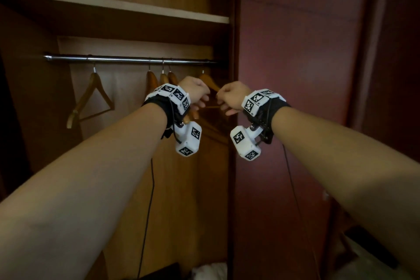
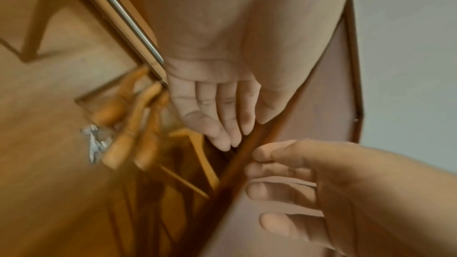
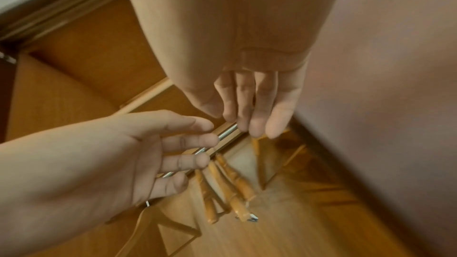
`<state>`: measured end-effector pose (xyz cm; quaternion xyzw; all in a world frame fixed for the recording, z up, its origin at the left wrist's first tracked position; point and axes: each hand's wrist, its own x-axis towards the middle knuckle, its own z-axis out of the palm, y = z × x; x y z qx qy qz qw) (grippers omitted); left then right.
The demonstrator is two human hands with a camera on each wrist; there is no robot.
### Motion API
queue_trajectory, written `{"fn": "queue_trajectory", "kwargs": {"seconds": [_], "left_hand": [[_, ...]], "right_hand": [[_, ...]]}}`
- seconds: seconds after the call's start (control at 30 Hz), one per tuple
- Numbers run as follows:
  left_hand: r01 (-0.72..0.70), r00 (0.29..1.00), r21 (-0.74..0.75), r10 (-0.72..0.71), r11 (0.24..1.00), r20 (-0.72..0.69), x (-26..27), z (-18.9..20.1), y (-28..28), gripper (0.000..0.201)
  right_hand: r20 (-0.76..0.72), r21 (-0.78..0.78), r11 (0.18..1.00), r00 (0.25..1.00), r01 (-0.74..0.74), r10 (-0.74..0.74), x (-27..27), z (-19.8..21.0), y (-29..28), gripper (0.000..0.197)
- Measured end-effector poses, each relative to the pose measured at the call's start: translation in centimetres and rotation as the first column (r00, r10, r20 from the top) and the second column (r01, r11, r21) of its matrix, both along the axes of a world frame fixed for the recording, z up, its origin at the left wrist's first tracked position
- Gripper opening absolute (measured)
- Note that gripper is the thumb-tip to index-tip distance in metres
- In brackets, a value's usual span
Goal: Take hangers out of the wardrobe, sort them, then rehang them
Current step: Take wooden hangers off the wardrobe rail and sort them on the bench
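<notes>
Hangers [image 1: 161, 82], five wooden ones, all hang on the wardrobe rail [image 1: 127, 59], so by my reckoning nothing is out yet, while the left hand [image 1: 197, 93] and right hand [image 1: 229, 98] reach with each grip loose, holding nothing.

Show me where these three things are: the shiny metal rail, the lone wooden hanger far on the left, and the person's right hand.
shiny metal rail [image 1: 127, 59]: head view, middle of the bar.
lone wooden hanger [image 1: 84, 98]: head view, its left sloping arm.
right hand [image 1: 230, 95]: head view, back of the hand.
</notes>
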<state>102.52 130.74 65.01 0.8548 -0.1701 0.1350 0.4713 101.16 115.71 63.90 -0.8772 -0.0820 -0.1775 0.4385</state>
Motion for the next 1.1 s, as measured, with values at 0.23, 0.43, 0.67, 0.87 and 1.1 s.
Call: {"fn": "queue_trajectory", "kwargs": {"seconds": [0.23,0.43,0.67,0.87,1.1], "left_hand": [[0.195,0.975,-0.083,-0.202,0.977,-0.097,-8.9,-3.0,-9.8,0.012],[0.36,0.915,-0.109,-0.373,0.927,-0.151,-16.2,-5.1,-19.4,0.012],[0.537,0.814,-0.125,-0.552,0.834,-0.184,-24.5,-5.5,-30.7,0.011],[0.685,0.682,-0.114,-0.689,0.719,-0.245,-29.4,-7.0,-41.2,0.015],[0.844,0.443,-0.08,-0.774,0.53,-0.452,-33.2,-11.1,-55.1,0.021]], "right_hand": [[0.053,0.045,0.974,0.973,0.222,-0.224,-11.1,-2.6,-9.9,0.023],[0.03,0.043,0.911,0.911,0.409,-0.411,-21.1,-5.0,-19.6,0.024],[-0.03,0.096,0.822,0.827,0.561,-0.561,-31.2,-5.6,-28.9,0.02],[-0.106,0.088,0.73,0.735,0.677,-0.669,-37.8,-7.5,-38.3,0.016],[-0.209,0.012,0.579,0.569,0.815,-0.796,-44.6,-11.2,-50.8,0.016]]}}
